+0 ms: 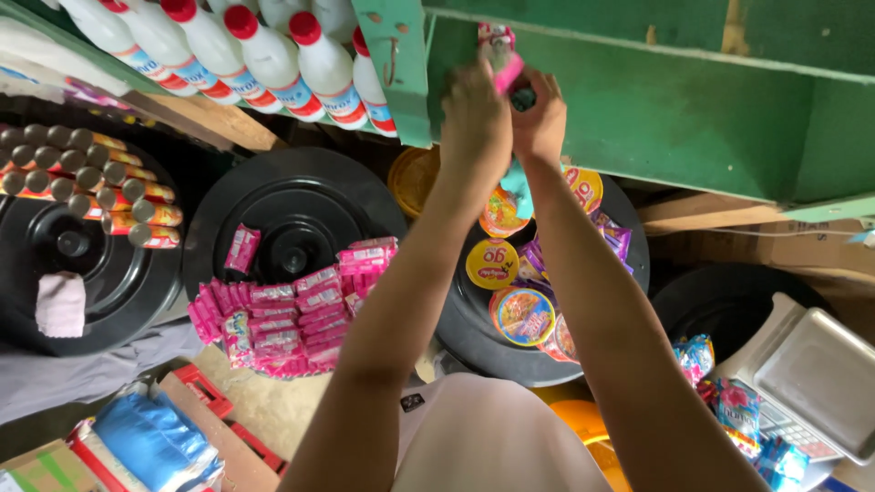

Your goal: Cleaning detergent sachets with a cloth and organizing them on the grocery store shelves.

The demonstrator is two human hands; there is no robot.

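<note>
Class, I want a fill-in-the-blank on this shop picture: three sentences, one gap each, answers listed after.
1. Both hands, left hand and right hand, are raised to a shelf painted ____.
2. The white bottles have caps coloured ____.
3. The pink sachets lie on a round lid coloured ____.

Missing words: green; red; black

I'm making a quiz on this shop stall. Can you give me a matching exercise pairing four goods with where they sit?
Things:
1. white bottles
2. pink packets
3. noodle cups
4. pink cloth

Places:
A. on the far left black lid
B. on the green shelf, top left
C. on the middle black lid
D. on the black lid under the raised arms

Pairs: 1-B, 2-C, 3-D, 4-A
</note>
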